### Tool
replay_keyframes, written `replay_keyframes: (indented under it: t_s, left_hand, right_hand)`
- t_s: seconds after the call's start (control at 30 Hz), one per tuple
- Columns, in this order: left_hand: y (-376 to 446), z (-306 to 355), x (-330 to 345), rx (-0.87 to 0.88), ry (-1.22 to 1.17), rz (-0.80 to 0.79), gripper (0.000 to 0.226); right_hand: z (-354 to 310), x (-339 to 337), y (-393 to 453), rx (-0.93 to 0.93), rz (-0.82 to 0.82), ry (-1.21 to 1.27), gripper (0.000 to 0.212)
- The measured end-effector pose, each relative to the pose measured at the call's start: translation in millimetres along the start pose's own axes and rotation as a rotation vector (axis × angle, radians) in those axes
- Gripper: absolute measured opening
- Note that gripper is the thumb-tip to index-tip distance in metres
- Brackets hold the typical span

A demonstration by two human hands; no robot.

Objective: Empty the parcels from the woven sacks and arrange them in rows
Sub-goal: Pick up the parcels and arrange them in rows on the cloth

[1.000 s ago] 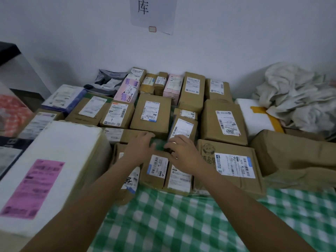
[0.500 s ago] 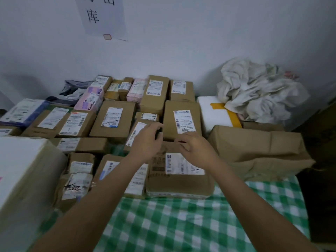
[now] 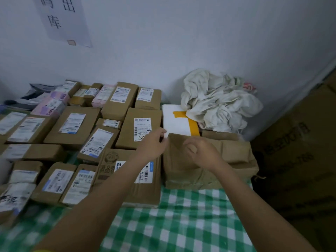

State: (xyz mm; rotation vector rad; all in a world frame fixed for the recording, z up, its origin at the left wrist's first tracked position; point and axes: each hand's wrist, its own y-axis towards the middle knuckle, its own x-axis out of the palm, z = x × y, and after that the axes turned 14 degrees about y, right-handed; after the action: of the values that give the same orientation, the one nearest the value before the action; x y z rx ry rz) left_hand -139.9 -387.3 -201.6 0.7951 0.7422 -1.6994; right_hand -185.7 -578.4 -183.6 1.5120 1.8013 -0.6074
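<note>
Brown parcel (image 3: 209,160) lay lengthwise across the green-checked surface (image 3: 181,224), at the row's right end near the white wall (image 3: 181,42). Left hand (image 3: 152,144) pinched its corner; right hand (image 3: 201,151) hovered loosely curled.

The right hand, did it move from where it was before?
Yes. The right hand went rightward, off the labelled cardboard box with the printed cartoon face and onto the big plain brown paper parcel beside it.

A single head-worn wide-angle camera looks forward and down from close above the green checked cloth (image 3: 181,224), facing the far white wall (image 3: 181,42), rows of parcels (image 3: 76,124) left, both forearms reaching in from near
</note>
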Motion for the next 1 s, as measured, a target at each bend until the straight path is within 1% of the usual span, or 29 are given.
replay_keyframes:
  t_s: [0.1,0.17,0.3,0.4,0.47,0.63,0.77,0.87,1.0]
  left_hand:
    - [11,2,13,-0.008,0.010,-0.061,0.035]
    - [15,3,17,-0.022,0.023,-0.104,0.041]
    - [15,10,20,-0.059,0.055,-0.150,0.054]
    - [13,7,27,-0.057,0.057,-0.184,0.056]
    - [13,5,30,-0.062,0.073,-0.182,0.056]
    - [23,11,38,-0.111,0.148,-0.178,0.070]
    - [28,31,49,-0.204,0.292,-0.214,0.072]
    - [29,53,56,-0.337,0.340,-0.152,0.065]
    - [37,73,51,-0.400,0.387,-0.081,0.055]
  right_hand:
    - [23,-5,-2,0.068,0.028,0.008,0.022]
    - [37,-7,-4,0.114,0.038,-0.030,0.026]
    - [66,-16,3,0.213,-0.016,-0.180,0.050]
    - [86,-20,15,0.258,-0.077,-0.300,0.060]
    - [93,-20,23,0.264,-0.123,-0.309,0.061]
    - [102,-20,33,0.262,-0.256,-0.366,0.061]
    - [109,-28,31,0.147,-0.322,-0.399,0.061]
    - [116,-46,33,0.046,-0.371,-0.328,0.054]
    - [115,-62,56,0.078,-0.386,-0.120,0.046]
